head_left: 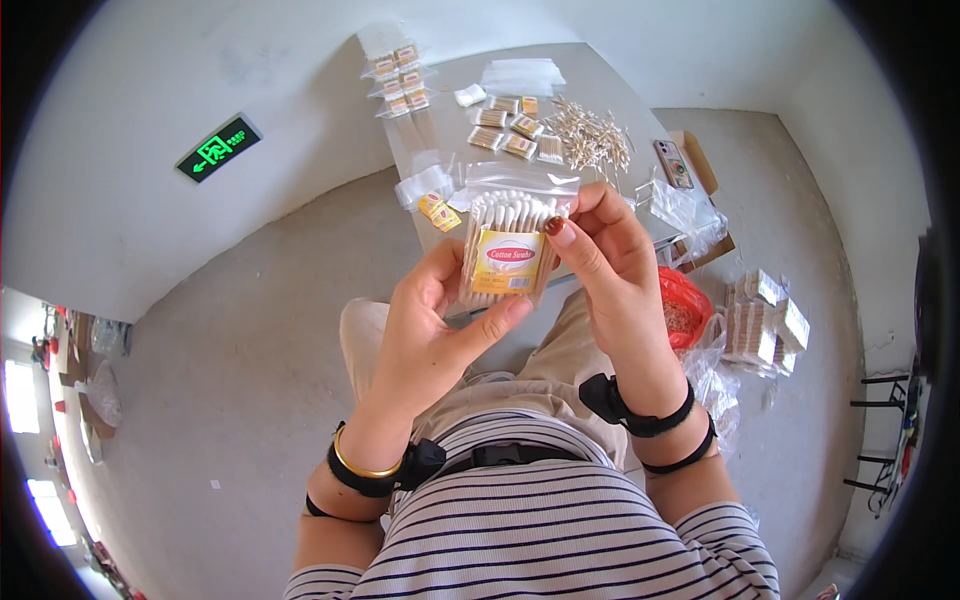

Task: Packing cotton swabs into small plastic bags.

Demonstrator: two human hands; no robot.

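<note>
Both my hands hold up a clear zip bag of cotton swabs (507, 216), upright in front of my lap. White swab tips show at its top, wooden sticks below, and a yellow label with a red oval covers the front. My left hand (425, 320) grips the bag's lower left side, thumb across the bottom corner. On the upper right, my right hand (610, 265) pinches the bag's edge between thumb and fingers. The bag's zip strip (530, 183) stands above the swabs; whether it is sealed I cannot tell.
Beyond my hands, a grey table (430, 85) carries packed swab bundles (488, 138), a heap of loose swabs (590, 138), empty clear bags (522, 76), yellow labels (438, 210) and a phone (673, 164). Right, on the floor, are a red bag (685, 308) and stacked swab packs (765, 325).
</note>
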